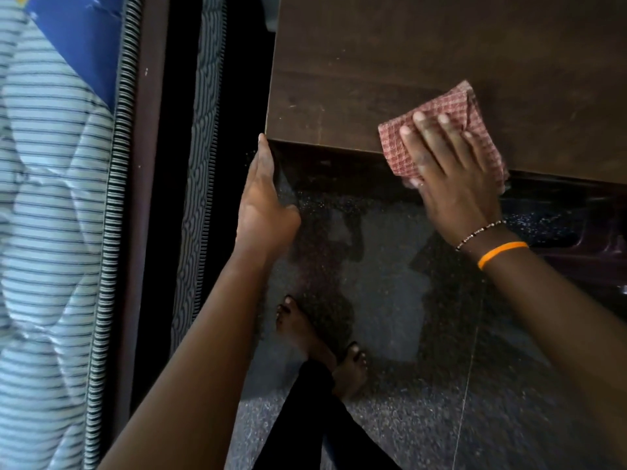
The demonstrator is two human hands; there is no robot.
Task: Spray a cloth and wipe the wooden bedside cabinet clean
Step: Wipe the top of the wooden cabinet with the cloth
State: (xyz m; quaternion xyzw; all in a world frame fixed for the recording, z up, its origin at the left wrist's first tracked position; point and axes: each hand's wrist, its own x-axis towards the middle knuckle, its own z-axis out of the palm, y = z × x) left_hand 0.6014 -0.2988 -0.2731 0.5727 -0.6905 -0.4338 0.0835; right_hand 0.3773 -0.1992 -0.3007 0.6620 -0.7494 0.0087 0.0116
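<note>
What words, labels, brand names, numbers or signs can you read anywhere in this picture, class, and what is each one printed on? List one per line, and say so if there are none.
None: no readable text appears anywhere in this view.
The red checked cloth under the right hand shows only a woven pattern.
The wooden cabinet top is bare wood grain.
The blue patch on the striped mattress shows faint marks, too blurred to read.

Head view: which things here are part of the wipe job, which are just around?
Part of the job:
- red checked cloth
- dark wooden cabinet top
- right hand flat on the cloth
- left hand by the cabinet corner

Just around:
- striped mattress
- dark speckled floor
- orange wristband
</note>
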